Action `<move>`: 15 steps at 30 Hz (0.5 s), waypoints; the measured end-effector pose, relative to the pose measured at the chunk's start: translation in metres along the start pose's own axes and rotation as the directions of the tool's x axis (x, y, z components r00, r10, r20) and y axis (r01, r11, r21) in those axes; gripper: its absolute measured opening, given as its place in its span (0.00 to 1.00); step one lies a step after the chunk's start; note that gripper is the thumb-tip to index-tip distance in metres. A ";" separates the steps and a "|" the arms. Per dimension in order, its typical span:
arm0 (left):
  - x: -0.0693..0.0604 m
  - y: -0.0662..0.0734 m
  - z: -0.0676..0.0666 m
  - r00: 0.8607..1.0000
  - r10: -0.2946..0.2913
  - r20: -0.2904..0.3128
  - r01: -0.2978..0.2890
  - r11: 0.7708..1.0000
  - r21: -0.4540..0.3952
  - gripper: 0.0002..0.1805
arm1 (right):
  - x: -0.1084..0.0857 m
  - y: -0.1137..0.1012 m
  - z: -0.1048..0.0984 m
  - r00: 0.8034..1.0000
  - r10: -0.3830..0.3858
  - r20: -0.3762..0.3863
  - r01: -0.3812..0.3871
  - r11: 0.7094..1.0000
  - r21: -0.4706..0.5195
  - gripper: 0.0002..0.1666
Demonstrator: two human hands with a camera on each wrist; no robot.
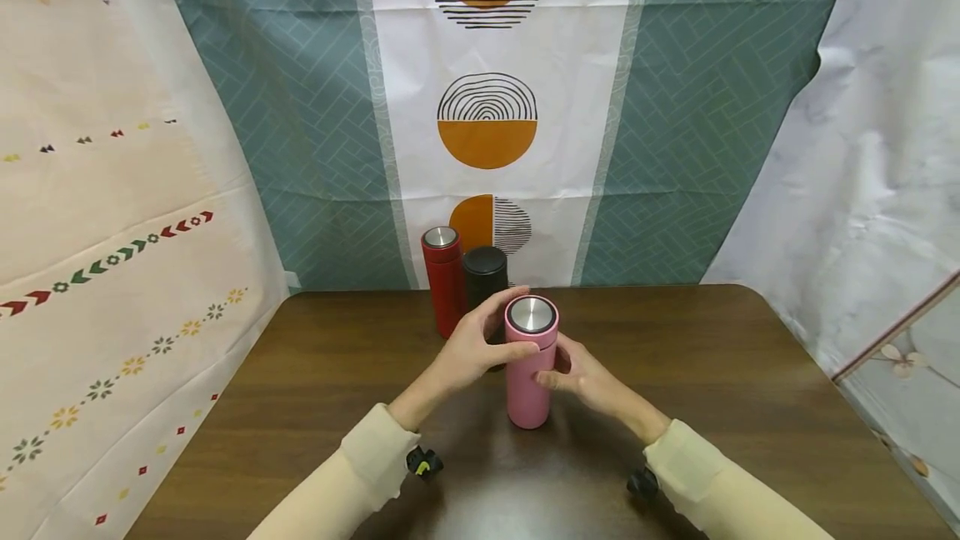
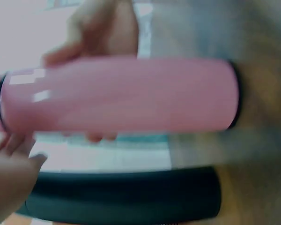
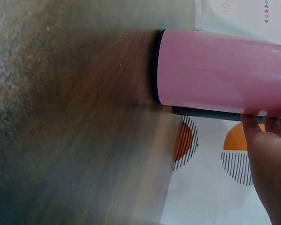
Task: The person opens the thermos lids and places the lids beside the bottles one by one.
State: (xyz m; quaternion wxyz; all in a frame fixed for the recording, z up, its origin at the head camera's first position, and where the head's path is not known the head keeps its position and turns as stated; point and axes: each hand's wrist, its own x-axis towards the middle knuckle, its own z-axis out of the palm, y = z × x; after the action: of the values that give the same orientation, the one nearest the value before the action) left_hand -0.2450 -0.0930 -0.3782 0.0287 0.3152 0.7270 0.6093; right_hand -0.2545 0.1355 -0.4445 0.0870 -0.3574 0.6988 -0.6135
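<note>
A pink thermos bottle (image 1: 528, 382) with a silver-topped lid stands upright between both hands in the head view. My left hand (image 1: 472, 344) grips it near the lid, thumb across the front. Lower down, my right hand (image 1: 592, 377) holds the bottle's right side with its fingers round the body. The left wrist view shows the pink body sideways, with its black base ring. Whether that base touches the table cannot be told. Just behind the left hand is a black thermos bottle (image 1: 485, 272), partly hidden. A red thermos bottle (image 1: 446, 286) stands to its left.
All the bottles are over a brown wooden table (image 1: 337, 373). A patterned cloth (image 1: 487, 48) hangs behind its far edge, with more cloth on both sides. Dark wrist-worn devices (image 1: 424, 462) sit below the sleeves.
</note>
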 end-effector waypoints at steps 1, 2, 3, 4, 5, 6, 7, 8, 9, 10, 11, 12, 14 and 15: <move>0.002 0.000 -0.004 0.999 -0.012 0.044 0.013 1.000 -0.017 0.40 | 0.000 0.000 0.000 1.000 0.004 -0.001 -0.004 1.000 0.000 0.39; 0.005 0.000 -0.008 0.996 -0.020 0.081 0.023 0.999 -0.033 0.39 | 0.000 0.000 0.000 1.000 0.009 -0.004 -0.009 1.000 -0.002 0.39; 0.007 0.000 -0.010 0.994 -0.026 0.110 0.031 0.999 -0.043 0.39 | 0.000 0.000 0.000 1.000 0.013 -0.006 -0.013 1.000 -0.004 0.39; 0.008 0.000 -0.012 0.991 -0.030 0.128 0.037 0.998 -0.054 0.38 | -0.001 0.000 0.000 1.000 0.017 -0.007 -0.017 1.000 -0.004 0.39; 0.009 0.000 -0.013 0.991 -0.033 0.133 0.041 0.997 -0.058 0.37 | -0.001 0.000 0.000 1.000 0.016 -0.007 -0.016 1.000 -0.006 0.39; 0.009 -0.001 -0.013 0.992 -0.033 0.119 0.039 0.998 -0.052 0.36 | -0.001 0.001 0.001 1.000 0.014 -0.005 -0.014 1.000 -0.005 0.39; 0.009 -0.001 -0.012 0.995 -0.031 0.095 0.035 0.998 -0.043 0.35 | 0.000 0.001 0.001 1.000 0.012 -0.002 -0.012 1.000 -0.004 0.38; 0.008 -0.001 -0.011 0.997 -0.026 0.072 0.029 0.999 -0.039 0.35 | 0.000 0.001 0.001 1.000 0.006 0.001 -0.006 1.000 -0.001 0.38; 0.008 -0.001 -0.008 0.999 -0.023 0.045 0.025 0.999 -0.031 0.35 | 0.000 0.001 0.002 1.000 0.001 0.003 -0.001 1.000 0.002 0.38; 0.007 -0.001 -0.006 1.000 -0.020 0.020 0.020 1.000 -0.022 0.35 | 0.000 0.001 0.002 1.000 -0.006 0.004 0.006 1.000 0.004 0.38; 0.006 0.000 -0.003 1.000 -0.016 -0.002 0.016 1.000 -0.013 0.36 | 0.000 0.001 0.002 1.000 -0.012 0.004 0.012 1.000 0.004 0.39; 0.006 0.000 -0.001 1.000 -0.012 -0.018 0.012 1.000 -0.009 0.36 | 0.001 0.001 0.002 1.000 -0.016 0.002 0.016 1.000 0.005 0.38; 0.005 0.001 0.002 1.000 -0.009 -0.023 0.009 1.000 -0.014 0.37 | 0.001 0.000 0.002 1.000 -0.017 0.000 0.017 1.000 0.004 0.39; 0.005 0.001 0.002 1.000 -0.011 -0.014 0.011 1.000 -0.015 0.38 | 0.001 0.000 0.001 1.000 -0.013 -0.001 0.013 1.000 0.001 0.39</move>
State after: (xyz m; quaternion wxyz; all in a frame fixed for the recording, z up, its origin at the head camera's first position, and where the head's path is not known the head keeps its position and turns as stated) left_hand -0.2479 -0.0891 -0.3761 0.0294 0.3066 0.7245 0.6166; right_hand -0.2546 0.1339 -0.4447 0.0829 -0.3615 0.6963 -0.6145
